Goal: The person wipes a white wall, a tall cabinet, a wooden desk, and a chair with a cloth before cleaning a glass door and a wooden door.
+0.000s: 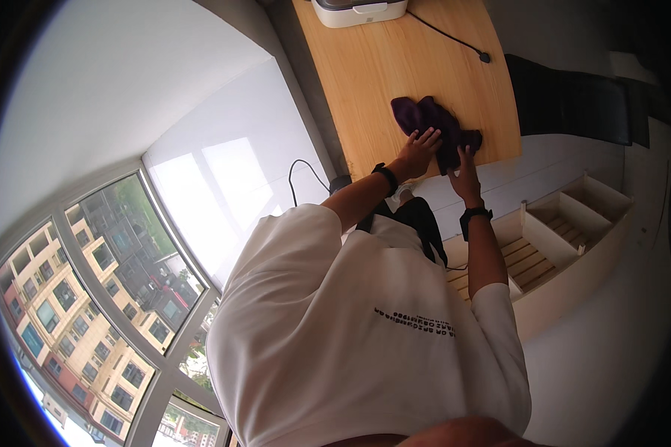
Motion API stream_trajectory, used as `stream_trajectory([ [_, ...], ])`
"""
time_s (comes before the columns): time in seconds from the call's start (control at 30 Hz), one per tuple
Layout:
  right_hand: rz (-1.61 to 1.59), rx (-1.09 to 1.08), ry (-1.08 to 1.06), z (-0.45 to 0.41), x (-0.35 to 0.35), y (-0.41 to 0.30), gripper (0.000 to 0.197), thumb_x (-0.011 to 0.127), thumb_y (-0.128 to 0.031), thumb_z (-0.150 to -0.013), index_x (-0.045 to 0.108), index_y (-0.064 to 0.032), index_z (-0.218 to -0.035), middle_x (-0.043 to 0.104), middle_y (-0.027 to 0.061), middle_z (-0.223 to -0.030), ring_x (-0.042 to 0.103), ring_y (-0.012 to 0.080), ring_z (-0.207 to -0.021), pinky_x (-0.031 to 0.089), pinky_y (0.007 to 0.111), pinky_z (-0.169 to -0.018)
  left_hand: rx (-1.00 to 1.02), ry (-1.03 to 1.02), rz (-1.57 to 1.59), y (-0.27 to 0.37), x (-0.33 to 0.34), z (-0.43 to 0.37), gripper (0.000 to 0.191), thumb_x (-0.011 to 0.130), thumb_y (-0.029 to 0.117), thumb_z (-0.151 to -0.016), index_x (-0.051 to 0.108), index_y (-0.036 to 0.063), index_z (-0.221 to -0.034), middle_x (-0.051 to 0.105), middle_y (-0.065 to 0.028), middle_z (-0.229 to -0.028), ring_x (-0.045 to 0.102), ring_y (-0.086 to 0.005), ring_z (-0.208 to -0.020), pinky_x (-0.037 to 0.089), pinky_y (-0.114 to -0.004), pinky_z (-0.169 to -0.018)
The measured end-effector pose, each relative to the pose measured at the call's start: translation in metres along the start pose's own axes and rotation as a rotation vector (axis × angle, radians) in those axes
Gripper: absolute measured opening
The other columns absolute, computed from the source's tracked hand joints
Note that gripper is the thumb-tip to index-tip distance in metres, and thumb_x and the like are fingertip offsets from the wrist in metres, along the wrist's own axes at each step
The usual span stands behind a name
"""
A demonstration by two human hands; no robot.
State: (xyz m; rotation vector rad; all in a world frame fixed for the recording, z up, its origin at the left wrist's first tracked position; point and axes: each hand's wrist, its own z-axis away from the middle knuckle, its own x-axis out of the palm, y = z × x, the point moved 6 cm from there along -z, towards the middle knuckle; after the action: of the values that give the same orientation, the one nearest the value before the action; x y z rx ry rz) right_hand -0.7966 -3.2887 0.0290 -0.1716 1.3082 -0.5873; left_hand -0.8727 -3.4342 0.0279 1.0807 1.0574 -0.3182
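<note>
A dark purple cloth [437,120] lies crumpled on a light wooden table [363,67], close to the edge nearest me. My left hand [420,153] rests on the cloth's near side with the fingers spread. At the cloth's near right corner is my right hand [466,173], its thumb and fingers apart on either side of the edge; whether it pinches the fabric cannot be told. Both wrists wear dark bands.
A white box with a dark lid [360,12] stands at the table's far end, and a black cable with a plug [484,57] lies beside it. A black chair [570,103] is on the right. Below it stands a compartmented wooden crate [548,240].
</note>
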Motion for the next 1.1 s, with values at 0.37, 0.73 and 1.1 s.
stream_trajectory([
  [0.37, 0.269, 0.074, -0.459, -0.057, 0.052, -0.095, 0.042, 0.066, -0.039, -0.076, 0.069, -0.0027, -0.098, 0.063, 0.0233, -0.108, 0.061, 0.0376, -0.1, 0.05, 0.045, -0.086, -0.368, 0.186, 0.127, -0.069, -0.04, 0.036, 0.043, 0.062, 0.014, -0.078, 0.046, 0.0042, -0.117, 0.043, -0.0186, -0.11, 0.052, -0.0385, -0.1, 0.053, -0.047, -0.077],
  [0.73, 0.063, -0.734, -0.463, 0.014, 0.089, -0.114, 0.01, 0.059, -0.005, -0.075, 0.064, -0.0017, -0.083, 0.064, 0.0218, -0.087, 0.065, 0.0392, -0.084, 0.054, 0.047, -0.074, -0.752, -0.026, -0.433, -0.035, 0.009, 0.112, 0.074, 0.055, 0.012, -0.082, 0.02, 0.0027, -0.146, 0.007, -0.0429, -0.143, 0.021, -0.0654, -0.126, 0.036, -0.059, -0.1],
  [1.1, -0.302, -0.28, -0.19, 0.05, -0.019, 0.125, 0.04, 0.064, -0.008, -0.071, 0.047, -0.002, -0.107, 0.063, 0.0222, -0.082, 0.062, 0.0429, -0.078, 0.051, 0.049, -0.069, -0.76, -0.23, -0.6, 0.083, 0.113, -0.077, 0.081, 0.061, 0.031, -0.081, 0.024, -0.0013, -0.145, 0.0, -0.0503, -0.139, 0.013, -0.0765, -0.118, 0.036, -0.072, -0.086],
])
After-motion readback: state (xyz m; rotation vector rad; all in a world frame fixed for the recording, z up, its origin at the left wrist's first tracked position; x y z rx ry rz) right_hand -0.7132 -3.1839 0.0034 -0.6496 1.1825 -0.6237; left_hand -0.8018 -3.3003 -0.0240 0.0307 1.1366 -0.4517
